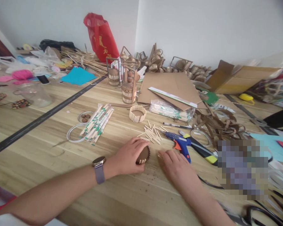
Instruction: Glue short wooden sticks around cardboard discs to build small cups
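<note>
My left hand point(132, 155) is closed around the side of a small round brown cardboard base point(144, 153) resting on the table. Its edge looks ridged, and a few short pale sticks stand along the near side. Just right of it, my right hand point(173, 161) has its fingers pinched together. A tiny pale bit shows at the fingertips, too small to name. Beyond both hands lies a loose pile of short wooden sticks point(153, 134). A finished-looking ring of upright sticks point(137, 114) stands behind the pile. The blue glue gun point(181, 142) lies beside my right hand.
Wrapped chopsticks point(97, 122) and tape rolls point(75, 133) lie to the left. A box cutter point(202, 152) and brown strips point(220, 125) lie right. Behind are small stick baskets point(129, 92), a cardboard sheet point(167, 83) and a red bag point(102, 39).
</note>
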Motion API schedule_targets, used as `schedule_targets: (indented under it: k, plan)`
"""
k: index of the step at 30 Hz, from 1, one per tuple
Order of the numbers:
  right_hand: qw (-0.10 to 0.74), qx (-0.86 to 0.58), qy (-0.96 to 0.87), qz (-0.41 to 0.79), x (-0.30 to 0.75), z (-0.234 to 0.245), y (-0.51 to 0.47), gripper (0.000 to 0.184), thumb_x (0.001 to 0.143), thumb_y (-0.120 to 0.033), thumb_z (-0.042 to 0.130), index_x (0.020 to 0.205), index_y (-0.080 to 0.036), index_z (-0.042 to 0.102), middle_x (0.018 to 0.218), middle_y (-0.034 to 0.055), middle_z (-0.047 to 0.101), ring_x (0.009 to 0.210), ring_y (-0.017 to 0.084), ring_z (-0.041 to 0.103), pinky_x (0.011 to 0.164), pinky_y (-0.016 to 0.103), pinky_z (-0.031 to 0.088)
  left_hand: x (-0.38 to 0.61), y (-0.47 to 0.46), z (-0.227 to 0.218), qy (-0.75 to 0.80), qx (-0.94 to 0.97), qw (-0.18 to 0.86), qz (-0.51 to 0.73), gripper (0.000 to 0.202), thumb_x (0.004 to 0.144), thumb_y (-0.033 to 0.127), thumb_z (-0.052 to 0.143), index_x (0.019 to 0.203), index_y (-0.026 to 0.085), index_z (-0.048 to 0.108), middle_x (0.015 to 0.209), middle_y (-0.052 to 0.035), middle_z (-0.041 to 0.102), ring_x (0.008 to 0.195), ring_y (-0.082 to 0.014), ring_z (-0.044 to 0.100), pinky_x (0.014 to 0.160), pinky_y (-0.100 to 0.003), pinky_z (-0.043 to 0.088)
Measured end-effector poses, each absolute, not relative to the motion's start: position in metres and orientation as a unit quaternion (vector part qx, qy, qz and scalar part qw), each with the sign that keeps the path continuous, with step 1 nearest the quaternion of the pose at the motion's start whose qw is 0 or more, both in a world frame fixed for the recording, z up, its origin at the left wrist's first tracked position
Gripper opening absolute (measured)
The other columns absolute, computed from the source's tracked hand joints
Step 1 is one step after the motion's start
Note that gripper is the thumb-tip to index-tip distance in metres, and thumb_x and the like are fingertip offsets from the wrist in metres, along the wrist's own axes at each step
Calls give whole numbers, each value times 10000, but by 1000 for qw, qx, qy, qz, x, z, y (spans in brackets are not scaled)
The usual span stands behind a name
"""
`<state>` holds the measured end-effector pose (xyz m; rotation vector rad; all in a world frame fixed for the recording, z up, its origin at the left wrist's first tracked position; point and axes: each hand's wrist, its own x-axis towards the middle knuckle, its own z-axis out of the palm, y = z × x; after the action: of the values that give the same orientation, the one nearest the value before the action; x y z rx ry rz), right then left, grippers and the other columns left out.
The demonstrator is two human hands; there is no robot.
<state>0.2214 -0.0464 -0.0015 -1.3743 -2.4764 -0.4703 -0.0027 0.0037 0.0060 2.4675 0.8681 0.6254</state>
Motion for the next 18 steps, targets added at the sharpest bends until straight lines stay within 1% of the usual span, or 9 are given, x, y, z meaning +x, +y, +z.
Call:
schedule_targets:
  k: [2, 4, 5, 7, 10, 12, 15, 18]
  plan:
    - [178, -476, -858, -68, 221, 5, -49, 193, 909, -101, 402, 944, -173, 578, 812, 71, 619, 684, 203, 575, 641, 310, 430, -3, 4, 6, 311, 895, 227, 226, 727, 676, 141, 660, 1354, 160, 397, 1371, -130, 517, 1299, -306, 413, 1108, -475, 374]
    - [228, -485, -842, 53, 217, 11, -53, 183, 922, -130, 389, 854, -202, 543, 789, 45, 597, 677, 174, 576, 622, 270, 449, -3, 4, 6, 307, 896, 231, 225, 729, 674, 139, 662, 1354, 151, 399, 1368, -137, 518, 1297, -305, 413, 1106, -470, 375]
    - [249, -490, -829, 105, 215, 13, -55, 175, 921, -139, 395, 842, -211, 534, 770, 28, 588, 669, 162, 576, 612, 251, 454, -3, 4, 6, 306, 895, 234, 225, 734, 669, 136, 663, 1355, 150, 400, 1366, -138, 519, 1296, -304, 414, 1104, -469, 378]
    - [277, -502, -801, 172, 209, 17, -60, 144, 906, -149, 427, 854, -220, 541, 733, 1, 585, 645, 146, 577, 594, 228, 459, -2, 4, 7, 303, 894, 243, 224, 753, 652, 128, 668, 1355, 152, 399, 1365, -140, 519, 1294, -301, 416, 1101, -464, 382]
    - [277, -519, -778, 220, 203, 21, -63, 112, 887, -167, 483, 870, -223, 578, 721, -10, 625, 646, 144, 606, 585, 218, 467, -2, 5, 8, 289, 894, 263, 221, 770, 644, 128, 682, 1359, 155, 396, 1362, -143, 516, 1301, -293, 413, 1104, -447, 381]
    - [266, -520, -774, 243, 201, 23, -64, 128, 899, -176, 484, 889, -219, 604, 742, -3, 659, 661, 146, 628, 585, 218, 471, -2, 5, 8, 277, 895, 275, 217, 772, 650, 141, 695, 1360, 165, 395, 1350, -141, 520, 1301, -291, 418, 1100, -442, 386]
    - [264, -503, -784, 252, 198, 25, -65, 162, 919, -179, 473, 907, -216, 630, 770, 9, 681, 680, 150, 646, 606, 227, 483, -2, 5, 9, 265, 897, 282, 213, 777, 651, 167, 716, 1358, 179, 394, 1332, -136, 531, 1293, -290, 430, 1087, -439, 400]
    - [274, -477, -798, 246, 196, 26, -65, 172, 923, -167, 477, 891, -215, 639, 797, 26, 675, 717, 161, 654, 633, 240, 497, -2, 5, 10, 260, 900, 281, 210, 763, 660, 186, 724, 1352, 168, 402, 1329, -142, 533, 1295, -290, 430, 1088, -435, 400]
